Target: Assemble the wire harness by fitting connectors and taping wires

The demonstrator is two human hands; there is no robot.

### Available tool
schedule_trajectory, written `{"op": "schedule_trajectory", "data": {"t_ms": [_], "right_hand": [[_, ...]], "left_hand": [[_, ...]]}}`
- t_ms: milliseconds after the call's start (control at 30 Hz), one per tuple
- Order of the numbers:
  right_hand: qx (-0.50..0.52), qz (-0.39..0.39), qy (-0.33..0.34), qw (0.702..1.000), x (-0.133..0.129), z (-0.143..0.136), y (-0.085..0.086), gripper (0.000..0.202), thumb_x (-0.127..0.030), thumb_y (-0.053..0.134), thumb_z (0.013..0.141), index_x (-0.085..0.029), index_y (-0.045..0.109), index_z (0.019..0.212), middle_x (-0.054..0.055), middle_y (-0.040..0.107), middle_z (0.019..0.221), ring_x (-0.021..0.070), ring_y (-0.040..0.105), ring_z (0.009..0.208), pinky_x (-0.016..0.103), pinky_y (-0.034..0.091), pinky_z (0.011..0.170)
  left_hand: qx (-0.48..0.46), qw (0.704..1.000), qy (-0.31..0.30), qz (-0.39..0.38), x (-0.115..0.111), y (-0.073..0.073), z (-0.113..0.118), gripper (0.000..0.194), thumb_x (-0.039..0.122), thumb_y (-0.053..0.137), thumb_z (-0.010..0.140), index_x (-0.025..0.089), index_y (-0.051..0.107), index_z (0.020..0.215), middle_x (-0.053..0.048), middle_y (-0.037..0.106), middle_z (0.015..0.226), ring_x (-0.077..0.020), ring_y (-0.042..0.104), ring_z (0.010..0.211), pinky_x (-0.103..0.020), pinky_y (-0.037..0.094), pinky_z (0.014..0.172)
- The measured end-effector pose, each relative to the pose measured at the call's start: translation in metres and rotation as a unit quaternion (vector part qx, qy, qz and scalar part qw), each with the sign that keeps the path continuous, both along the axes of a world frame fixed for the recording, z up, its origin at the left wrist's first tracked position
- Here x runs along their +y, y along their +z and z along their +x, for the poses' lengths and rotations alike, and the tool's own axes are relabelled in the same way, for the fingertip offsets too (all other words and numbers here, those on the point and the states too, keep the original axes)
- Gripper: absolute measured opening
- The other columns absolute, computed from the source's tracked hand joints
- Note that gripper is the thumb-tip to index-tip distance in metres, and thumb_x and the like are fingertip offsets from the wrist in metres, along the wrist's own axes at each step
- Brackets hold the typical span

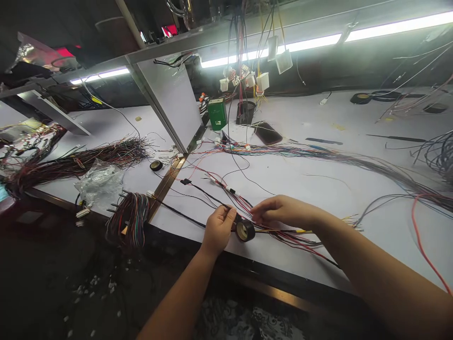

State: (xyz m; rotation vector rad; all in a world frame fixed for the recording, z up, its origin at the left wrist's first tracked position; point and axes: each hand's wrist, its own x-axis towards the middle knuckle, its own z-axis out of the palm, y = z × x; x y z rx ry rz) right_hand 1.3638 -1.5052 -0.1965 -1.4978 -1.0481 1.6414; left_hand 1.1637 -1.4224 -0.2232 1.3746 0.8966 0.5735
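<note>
Near the front edge of the white bench, my left hand (pixel 218 229) pinches a black-wrapped wire bundle (pixel 186 217) between thumb and fingers. A roll of black tape (pixel 245 230) stands against the bundle just right of that hand. My right hand (pixel 279 211) is just beyond the roll, its fingers bent and closed down at the wires; what lies between the fingertips is hidden. Red and black wires (pixel 300 241) fan out below it to the right. Beyond both hands lie red wires with small white and black connectors (pixel 231 191).
A thick wire bundle (pixel 318 153) runs across the bench behind. Farther back are a green box (pixel 217 114), a black phone-like slab (pixel 268 132) and hanging connectors (pixel 262 81). To the left lie a coiled harness (pixel 130 219), a plastic bag (pixel 101 182) and another tape roll (pixel 156 165).
</note>
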Motion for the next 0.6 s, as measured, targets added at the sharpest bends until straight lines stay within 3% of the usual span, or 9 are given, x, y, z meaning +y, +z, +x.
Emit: {"op": "schedule_trajectory", "data": {"t_ms": [100,233,400,600], "right_hand": [[-0.078,0.021,0.047,0.996,0.008,-0.004,0.000,0.028,-0.024,0.055,0.073,-0.022,0.072,0.095,0.001,0.069,0.080,0.0141,0.058,0.067,0.026,0.046,0.062],[-0.140,0.038,0.127,0.981,0.006,-0.003,0.003,0.027,-0.023,0.051,0.075,-0.025,0.074,0.091,-0.001,0.068,0.075,0.0141,0.056,0.064,0.025,0.044,0.060],[-0.152,0.034,0.125,0.980,0.002,0.000,0.006,0.028,-0.024,0.051,0.076,-0.026,0.074,0.092,0.000,0.071,0.084,0.0176,0.061,0.076,0.026,0.046,0.069],[-0.192,0.030,0.146,0.970,0.006,-0.004,0.012,0.028,-0.025,0.050,0.075,-0.024,0.073,0.090,0.000,0.071,0.082,0.0172,0.061,0.074,0.025,0.045,0.066]], "left_hand": [[-0.007,1.000,-0.005,0.010,0.000,-0.002,-0.001,0.027,0.044,0.058,0.082,0.017,0.059,0.087,0.001,0.059,0.070,-0.0116,0.055,0.063,-0.022,0.046,0.060],[-0.007,0.999,-0.007,0.039,-0.002,-0.004,-0.002,0.025,0.042,0.057,0.084,0.017,0.059,0.087,0.002,0.055,0.067,-0.0093,0.051,0.059,-0.020,0.043,0.056],[-0.012,0.999,0.021,0.038,-0.002,-0.007,-0.002,0.027,0.042,0.057,0.083,0.017,0.059,0.091,0.001,0.057,0.073,-0.0105,0.054,0.064,-0.022,0.045,0.061],[-0.018,1.000,-0.004,-0.006,0.002,-0.004,-0.003,0.029,0.044,0.060,0.081,0.016,0.059,0.087,0.001,0.058,0.070,-0.0107,0.054,0.063,-0.022,0.045,0.061]]}}
